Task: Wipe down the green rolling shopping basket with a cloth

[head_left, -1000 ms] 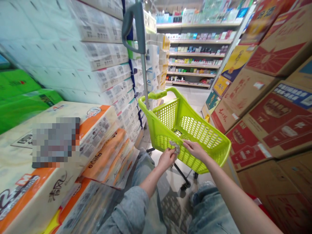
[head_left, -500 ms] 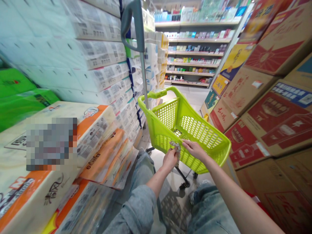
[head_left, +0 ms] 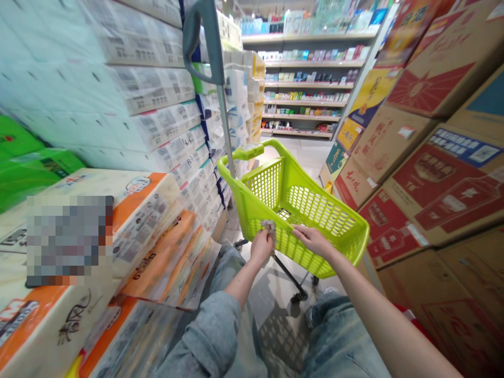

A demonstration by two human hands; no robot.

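- On either side of this aisle, at my left shoulder, wrapped tissue packs [head_left: 137, 210] are stacked high. Printed cardboard cartons [head_left: 433, 184] wall off the right. I am low on the floor between them, with my jeans [head_left: 338, 336] at the bottom of the view.
- Straight ahead, just beyond my knees, the lime-green basket trolley [head_left: 271, 184] stands upright on its small wheels [head_left: 296, 299]. As far as I can see it holds nothing. I judge it light, a stiff plastic mesh that flexes a little under pressure, and on those wheels it is likely to roll if pushed. The thick rim is the firmest place to take hold.
- Its grey pull handle [head_left: 205, 42] rises on a thin pole from the far left corner, well out of reach of both hands.
- My right hand [head_left: 313, 240] lies flat on the near rim with fingers stretched out. It touches the plastic and is not curled around it.
- My left hand [head_left: 262, 245] is closed around a crumpled cloth [head_left: 270, 227], bunched at the fingertips.
- That cloth looks soft, limp and nearly weightless, so it is easy to pinch. It sticks up from my fist and presses on the near wall just under the rim, close beside my right fingertips.
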